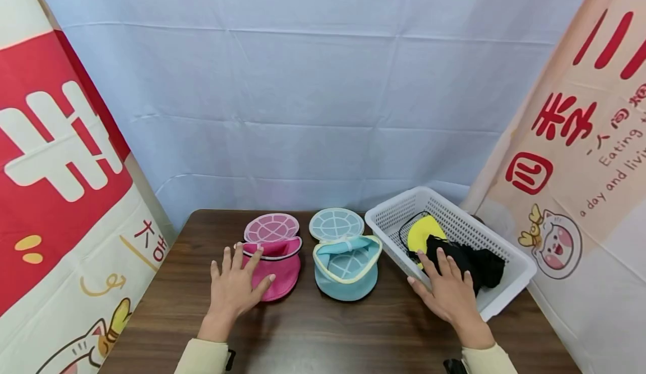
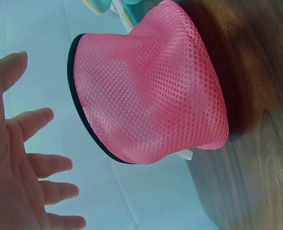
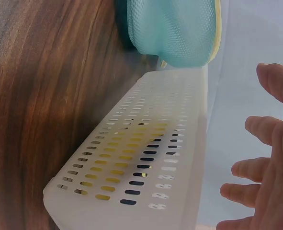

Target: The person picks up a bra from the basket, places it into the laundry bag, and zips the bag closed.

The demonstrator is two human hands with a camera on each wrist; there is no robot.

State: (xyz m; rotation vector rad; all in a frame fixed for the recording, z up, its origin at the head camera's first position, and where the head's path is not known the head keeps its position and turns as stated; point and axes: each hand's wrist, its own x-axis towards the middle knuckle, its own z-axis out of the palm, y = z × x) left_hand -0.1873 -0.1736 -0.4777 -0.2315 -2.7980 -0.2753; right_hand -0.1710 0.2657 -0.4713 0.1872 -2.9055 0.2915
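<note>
My left hand (image 1: 233,287), fingers spread and holding nothing, hovers at the left side of a pink mesh pouch (image 1: 276,278). In the left wrist view the pouch (image 2: 151,91) stands with its black-trimmed mouth towards the fingers. Its round lid (image 1: 271,228) with a grid pattern lies folded back. Beside it sits a similar teal mesh pouch (image 1: 348,284) with cream trim, its mouth gaping and its round lid (image 1: 336,224) laid back. My right hand (image 1: 446,292) is spread over the near side of a white plastic basket (image 1: 398,255), gripping nothing.
Inside the basket lie a yellow item (image 1: 425,232) with a thin black cord and some bunched black fabric (image 1: 487,266). The dark wooden table (image 1: 323,337) ends at a pale cloth backdrop (image 1: 313,93). Printed cloths (image 1: 65,155) hang at both sides.
</note>
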